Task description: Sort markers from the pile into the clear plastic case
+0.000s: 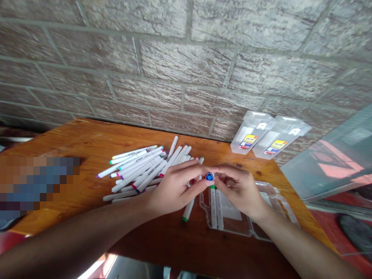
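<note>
It's left hand and right hand together, pinching a blue-ended marker! White markers heaped at nine o'clock on the wooden bench, open clear case at four, two clear boxes standing at two o'clock

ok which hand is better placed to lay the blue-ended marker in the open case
Likely the right hand: it's over the open case; the left hand is nearer the loose markers.

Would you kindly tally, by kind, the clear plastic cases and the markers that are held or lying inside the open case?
Standing cases: 2
Open case: 1
Held blue-ended marker: 1
Markers inside the open case: 2
Total: 6
</note>
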`<action>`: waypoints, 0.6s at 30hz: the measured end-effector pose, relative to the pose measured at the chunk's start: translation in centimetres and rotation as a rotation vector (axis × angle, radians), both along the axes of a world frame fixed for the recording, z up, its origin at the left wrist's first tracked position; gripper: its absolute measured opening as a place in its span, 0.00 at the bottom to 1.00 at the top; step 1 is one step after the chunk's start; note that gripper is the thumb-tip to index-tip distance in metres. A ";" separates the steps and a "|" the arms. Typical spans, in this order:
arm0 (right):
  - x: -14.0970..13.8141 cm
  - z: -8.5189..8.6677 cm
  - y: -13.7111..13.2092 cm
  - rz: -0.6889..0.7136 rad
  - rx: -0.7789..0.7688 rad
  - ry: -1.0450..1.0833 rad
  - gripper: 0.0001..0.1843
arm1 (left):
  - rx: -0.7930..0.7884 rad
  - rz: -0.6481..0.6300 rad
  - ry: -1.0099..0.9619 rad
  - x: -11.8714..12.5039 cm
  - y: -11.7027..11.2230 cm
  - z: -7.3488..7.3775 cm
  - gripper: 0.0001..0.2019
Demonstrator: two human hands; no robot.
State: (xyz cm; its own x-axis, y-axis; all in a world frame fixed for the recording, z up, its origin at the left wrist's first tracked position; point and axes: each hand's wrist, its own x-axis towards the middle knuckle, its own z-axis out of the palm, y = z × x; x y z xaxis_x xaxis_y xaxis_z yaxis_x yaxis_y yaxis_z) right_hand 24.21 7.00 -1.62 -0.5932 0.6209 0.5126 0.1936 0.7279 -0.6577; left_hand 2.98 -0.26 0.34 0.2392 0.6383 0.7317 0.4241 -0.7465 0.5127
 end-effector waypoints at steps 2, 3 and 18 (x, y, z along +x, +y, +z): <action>0.0 0.0 0.0 0.002 0.003 0.003 0.10 | -0.003 -0.005 0.003 0.0 0.0 0.0 0.08; 0.0 0.0 0.0 0.004 0.004 0.003 0.10 | -0.004 -0.006 0.004 0.0 -0.1 0.1 0.08; 0.0 0.0 -0.1 0.014 0.007 -0.019 0.11 | -0.025 0.006 0.043 0.0 -0.1 0.1 0.07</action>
State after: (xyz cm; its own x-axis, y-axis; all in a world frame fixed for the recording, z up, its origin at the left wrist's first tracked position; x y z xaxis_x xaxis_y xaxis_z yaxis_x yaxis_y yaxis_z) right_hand 24.25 6.92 -1.64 -0.6119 0.6085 0.5052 0.1957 0.7354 -0.6487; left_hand 2.94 -0.38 0.44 0.2667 0.6579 0.7043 0.4505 -0.7311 0.5123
